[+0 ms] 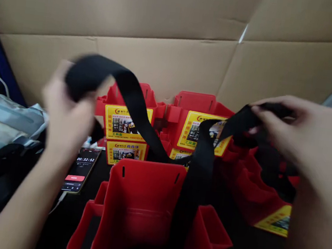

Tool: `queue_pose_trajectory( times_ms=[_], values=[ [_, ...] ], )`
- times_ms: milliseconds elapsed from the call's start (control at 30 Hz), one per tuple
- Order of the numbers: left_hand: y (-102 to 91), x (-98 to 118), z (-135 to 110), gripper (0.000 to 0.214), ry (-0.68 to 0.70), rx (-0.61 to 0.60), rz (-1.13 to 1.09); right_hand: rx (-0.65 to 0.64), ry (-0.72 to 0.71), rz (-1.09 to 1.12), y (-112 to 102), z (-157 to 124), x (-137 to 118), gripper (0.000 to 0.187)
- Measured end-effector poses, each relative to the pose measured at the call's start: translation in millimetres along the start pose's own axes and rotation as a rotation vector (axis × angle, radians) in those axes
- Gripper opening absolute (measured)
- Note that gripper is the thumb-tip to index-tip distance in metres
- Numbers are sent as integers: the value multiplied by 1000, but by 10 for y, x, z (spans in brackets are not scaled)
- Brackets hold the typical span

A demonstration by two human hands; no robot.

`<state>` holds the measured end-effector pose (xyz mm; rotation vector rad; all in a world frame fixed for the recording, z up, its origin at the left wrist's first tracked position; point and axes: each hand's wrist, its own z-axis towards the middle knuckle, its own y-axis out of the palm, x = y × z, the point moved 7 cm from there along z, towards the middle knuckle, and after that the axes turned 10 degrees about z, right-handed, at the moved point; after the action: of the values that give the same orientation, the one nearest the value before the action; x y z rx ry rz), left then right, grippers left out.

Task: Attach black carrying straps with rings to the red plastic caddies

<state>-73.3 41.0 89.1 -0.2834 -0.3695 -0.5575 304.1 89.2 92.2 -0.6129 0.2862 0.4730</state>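
My left hand [65,116] is raised at the left, blurred by motion, with its fingers closed round one end of a wide black strap [141,113]. The strap runs down to the right, loops over the open red plastic bin [140,210] in front of me, and rises to my right hand [306,135]. That hand pinches the strap's other end between thumb and fingers. Both hands hold the strap above the bin.
More red bins with yellow labels [126,121] stand stacked behind, and others [254,192] lie tipped at the right. A phone showing a timer [80,168] lies on the dark table at the left. Cardboard [176,41] walls the back. Grey bags [0,120] sit far left.
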Motion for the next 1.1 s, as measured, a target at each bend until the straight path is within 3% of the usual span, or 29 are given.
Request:
queue_pose_trajectory(
  times_ms=[100, 133, 167, 233, 300, 400, 500, 567, 767, 867, 933, 1100],
  values=[
    [656, 182, -294, 21, 63, -527, -29, -303, -67, -314, 177, -164, -48, 33],
    [824, 198, -413, 19, 71, -699, -44, -314, -111, -382, 191, -231, -129, 40],
    [941, 207, -514, 19, 84, -829, -63, -224, -143, -409, 152, -284, -256, 48],
    [1061, 233, -635, 22, 140, -977, -116, -173, -245, -157, 198, -417, -617, 46],
    [1103, 280, -694, 24, 209, -1063, -190, -353, -474, 224, 420, -595, -1077, 39],
    [1107, 341, -720, 26, 293, -1116, -226, -660, -557, 555, 817, -760, -1420, 35],
    [1113, 306, -724, 30, 265, -1171, -154, -762, -475, 648, 1079, -738, -1370, 26],
    [1104, 226, -694, 29, 196, -1183, -88, -806, -449, 621, 1140, -708, -1253, 24],
    [1087, -116, -598, 40, -14, -1108, 60, -688, -595, 213, 972, -587, -956, 48],
    [1152, -199, -698, 42, -20, -1189, 174, -675, -610, 119, 986, -586, -929, 39],
    [1172, -134, -735, 38, 31, -1200, 171, -692, -585, 117, 1048, -613, -950, 33],
    [1166, 173, -759, 33, 20, -1179, -247, -780, -508, 222, 1248, -715, -1031, 27]
  ],
)
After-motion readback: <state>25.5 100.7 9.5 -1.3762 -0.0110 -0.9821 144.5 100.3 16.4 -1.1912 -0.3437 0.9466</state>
